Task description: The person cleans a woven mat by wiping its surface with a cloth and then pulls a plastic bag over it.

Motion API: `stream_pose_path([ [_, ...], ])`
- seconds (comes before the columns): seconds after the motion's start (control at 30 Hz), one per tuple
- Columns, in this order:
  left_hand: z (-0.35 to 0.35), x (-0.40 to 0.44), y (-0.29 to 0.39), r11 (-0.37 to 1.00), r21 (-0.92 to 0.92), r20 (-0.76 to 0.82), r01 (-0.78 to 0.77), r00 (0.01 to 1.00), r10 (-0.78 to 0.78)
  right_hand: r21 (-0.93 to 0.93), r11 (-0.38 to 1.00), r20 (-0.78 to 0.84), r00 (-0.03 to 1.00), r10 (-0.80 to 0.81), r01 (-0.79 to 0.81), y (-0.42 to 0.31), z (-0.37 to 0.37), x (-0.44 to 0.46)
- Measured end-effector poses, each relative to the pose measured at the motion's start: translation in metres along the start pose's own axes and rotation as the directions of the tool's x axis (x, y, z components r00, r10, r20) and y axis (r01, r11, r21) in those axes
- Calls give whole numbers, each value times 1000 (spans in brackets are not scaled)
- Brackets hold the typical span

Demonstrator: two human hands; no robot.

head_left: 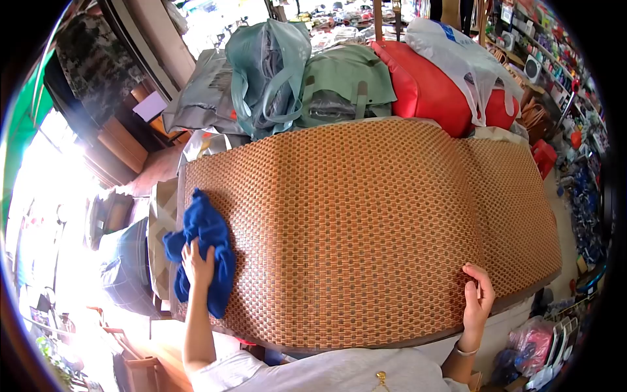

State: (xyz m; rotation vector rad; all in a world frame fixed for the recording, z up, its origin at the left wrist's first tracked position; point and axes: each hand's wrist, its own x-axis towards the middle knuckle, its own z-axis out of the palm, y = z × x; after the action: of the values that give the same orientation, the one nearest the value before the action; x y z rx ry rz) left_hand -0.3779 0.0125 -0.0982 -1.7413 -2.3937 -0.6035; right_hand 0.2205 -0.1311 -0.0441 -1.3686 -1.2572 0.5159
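left: daylight glare, blown out | edges: fisheye bend | corners: black

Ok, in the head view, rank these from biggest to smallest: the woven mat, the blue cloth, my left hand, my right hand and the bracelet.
1. Woven mat
2. Blue cloth
3. Left hand and right hand: too alike to rank
4. Bracelet
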Motion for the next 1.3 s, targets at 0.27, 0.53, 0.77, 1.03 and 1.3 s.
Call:
stream_pose_path([
  [0.27, -41, -148, 128, 825, -556, 69, -106, 983, 172, 30, 999, -3, 1000, 26, -26, -3, 0, 2],
  [0.53, -51, -51, 211, 605, -467, 50, -645, 663, 747, 58, 998, -1, 1000, 30, -29, -7, 1, 4],
  [0.77, 20, 59, 265, 632, -353, -22, -690, 682, 731, 79, 996, -27, 999, 33, -31, -5, 0, 2],
  [1.03, 58, 138, 238, 845, -395, -110, -359, 932, 345, 137, 988, -81, 993, 88, -77, -6, -1, -4],
  [1.3, 23, 52, 238, 807, -267, -4, -527, 838, 546, 132, 988, -49, 995, 91, -84, -7, -1, 1],
])
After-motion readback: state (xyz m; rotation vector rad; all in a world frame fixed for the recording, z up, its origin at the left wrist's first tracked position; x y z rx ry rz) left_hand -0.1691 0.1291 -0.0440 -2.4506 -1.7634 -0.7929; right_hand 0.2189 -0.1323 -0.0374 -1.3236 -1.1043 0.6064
